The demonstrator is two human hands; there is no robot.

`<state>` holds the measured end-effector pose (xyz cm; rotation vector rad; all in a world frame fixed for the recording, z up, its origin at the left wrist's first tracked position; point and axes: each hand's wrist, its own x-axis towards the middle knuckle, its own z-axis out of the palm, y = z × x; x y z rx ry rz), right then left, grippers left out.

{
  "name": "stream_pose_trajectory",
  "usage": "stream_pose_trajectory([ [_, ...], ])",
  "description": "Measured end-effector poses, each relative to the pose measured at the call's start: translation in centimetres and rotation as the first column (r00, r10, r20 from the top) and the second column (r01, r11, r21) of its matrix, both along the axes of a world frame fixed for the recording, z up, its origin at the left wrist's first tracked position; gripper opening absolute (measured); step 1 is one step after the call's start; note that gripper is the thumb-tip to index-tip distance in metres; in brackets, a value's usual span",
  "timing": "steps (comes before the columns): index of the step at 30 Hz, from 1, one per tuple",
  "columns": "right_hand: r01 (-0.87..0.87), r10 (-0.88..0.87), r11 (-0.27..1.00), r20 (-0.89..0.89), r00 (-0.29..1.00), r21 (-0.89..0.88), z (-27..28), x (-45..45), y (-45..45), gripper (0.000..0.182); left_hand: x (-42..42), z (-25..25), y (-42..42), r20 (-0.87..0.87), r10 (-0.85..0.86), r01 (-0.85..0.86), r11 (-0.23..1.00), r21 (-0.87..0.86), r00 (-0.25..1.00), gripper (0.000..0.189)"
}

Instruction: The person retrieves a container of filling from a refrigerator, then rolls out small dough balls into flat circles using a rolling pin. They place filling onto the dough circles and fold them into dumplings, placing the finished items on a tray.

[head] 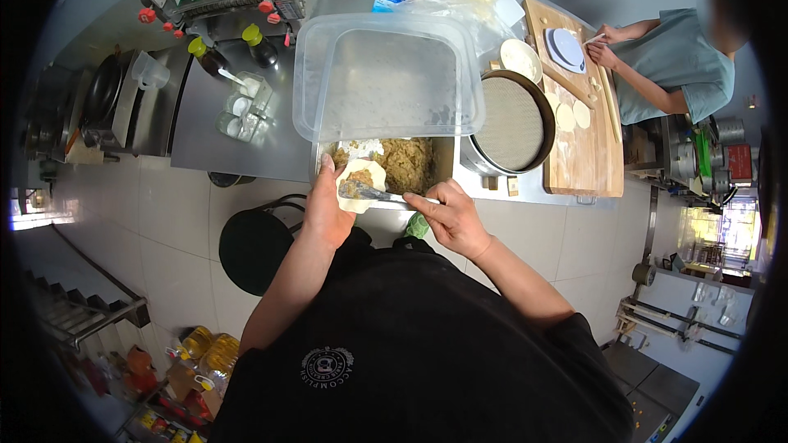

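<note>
A round dough wrapper (352,204) rests in my left hand (326,208), with a mound of brownish filling (362,176) on it. My right hand (452,216) grips the handle of a metal spoon (381,195). Its filling-smeared end touches the filling on the wrapper. Just beyond both hands is a metal tub (447,163) holding more of the chopped filling (406,163). A translucent plastic lid or container (388,80) covers the far part of that tub.
Right of the tub stands a round steamer (514,123) with a mesh liner. Beyond it, a wooden board (569,166) carries wrappers (565,117), a rolling pin (569,87) and a scale (563,49). A co-worker (671,67) works there. Bottles (261,49) and a seasoning box (243,107) stand left; a dark stool (255,252) is below.
</note>
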<state>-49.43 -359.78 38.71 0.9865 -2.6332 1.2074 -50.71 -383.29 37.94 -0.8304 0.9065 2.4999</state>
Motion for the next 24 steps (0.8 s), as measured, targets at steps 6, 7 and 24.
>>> stream_pose_trajectory([
  [6, 0.023, -0.021, 1.0, 0.09, 0.996, -0.018, -2.2, 0.7, 1.7, 0.046, 0.2, -1.3, -1.0, -0.052, -0.032, 0.037, 0.995, 0.092, 0.998, 0.067],
  [7, 0.035, -0.029, 0.998, 0.117, 0.993, -0.05, -2.1, 1.0, 1.7, 0.043, 0.1, -1.3, -0.9, -0.057, 0.001, 0.005, 0.994, 0.113, 0.998, 0.064],
  [24, 0.052, -0.044, 0.997, 0.13, 0.99, -0.057, -0.5, 0.3, 2.7, 0.039, -1.0, -0.3, -0.4, -0.07, 0.102, -0.071, 0.935, 0.348, 0.992, 0.055],
])
